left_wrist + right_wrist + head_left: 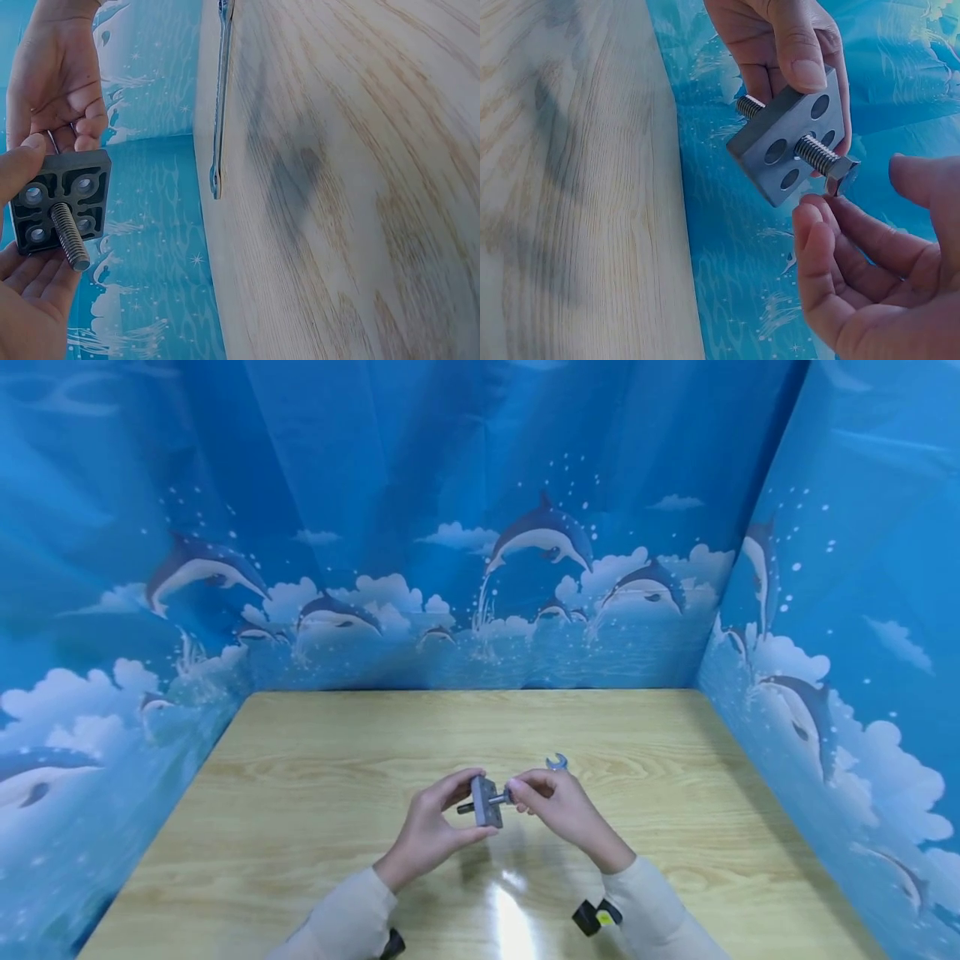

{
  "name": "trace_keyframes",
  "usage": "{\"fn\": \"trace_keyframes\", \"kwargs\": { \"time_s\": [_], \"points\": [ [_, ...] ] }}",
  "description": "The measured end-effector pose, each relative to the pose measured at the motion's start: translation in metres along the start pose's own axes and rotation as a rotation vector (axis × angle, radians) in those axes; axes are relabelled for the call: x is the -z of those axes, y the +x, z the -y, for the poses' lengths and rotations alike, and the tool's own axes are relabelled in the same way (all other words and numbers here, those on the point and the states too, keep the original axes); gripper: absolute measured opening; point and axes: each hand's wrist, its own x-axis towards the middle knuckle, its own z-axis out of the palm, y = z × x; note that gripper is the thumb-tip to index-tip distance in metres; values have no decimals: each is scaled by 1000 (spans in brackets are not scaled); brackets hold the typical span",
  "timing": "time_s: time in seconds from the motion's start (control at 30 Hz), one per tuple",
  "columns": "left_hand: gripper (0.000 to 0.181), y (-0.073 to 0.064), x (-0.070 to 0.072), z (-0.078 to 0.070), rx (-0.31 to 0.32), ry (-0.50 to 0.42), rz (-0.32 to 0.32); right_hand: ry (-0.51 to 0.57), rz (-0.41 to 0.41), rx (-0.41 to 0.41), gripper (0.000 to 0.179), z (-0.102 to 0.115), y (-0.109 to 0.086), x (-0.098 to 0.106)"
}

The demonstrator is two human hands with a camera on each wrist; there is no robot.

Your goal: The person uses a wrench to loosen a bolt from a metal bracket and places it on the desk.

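A grey square plate [487,803] with several round holes is held up off the table by my left hand [433,828], thumb and fingers gripping its opposite edges. A threaded hex-head bolt [819,155] passes through the plate's middle, and its threaded end [70,238] sticks out on the far side. My right hand [564,812] is at the bolt's head. In the right wrist view, the right fingertips [817,217] touch or nearly touch the underside of that head, while the right thumb [915,178] stands apart from it.
Behind my right hand, an open-end wrench [557,762] lies on the wooden table [337,735], partly hidden. Blue curtains [420,485] printed with dolphins enclose the table at the back and sides.
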Motion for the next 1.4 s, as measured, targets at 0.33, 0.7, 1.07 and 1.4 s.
{"fn": "trace_keyframes", "kwargs": {
  "time_s": [0.33, 0.7, 1.07, 1.4],
  "points": [
    [75, 4, 2, -4, -11, 10, -10, -21, 28, -75, 32, 5, 3, 0],
    [74, 2, 2, -7, 9, 19, 3, -135, -3, 214, 26, 0, -3, 2],
    [74, -3, 2, -7, 15, 16, 2, -40, 37, 80, 33, -1, -5, 0],
    [75, -2, 0, -7, 0, 21, -6, -25, 15, -86, 36, 5, -2, -4]
  ]
}}
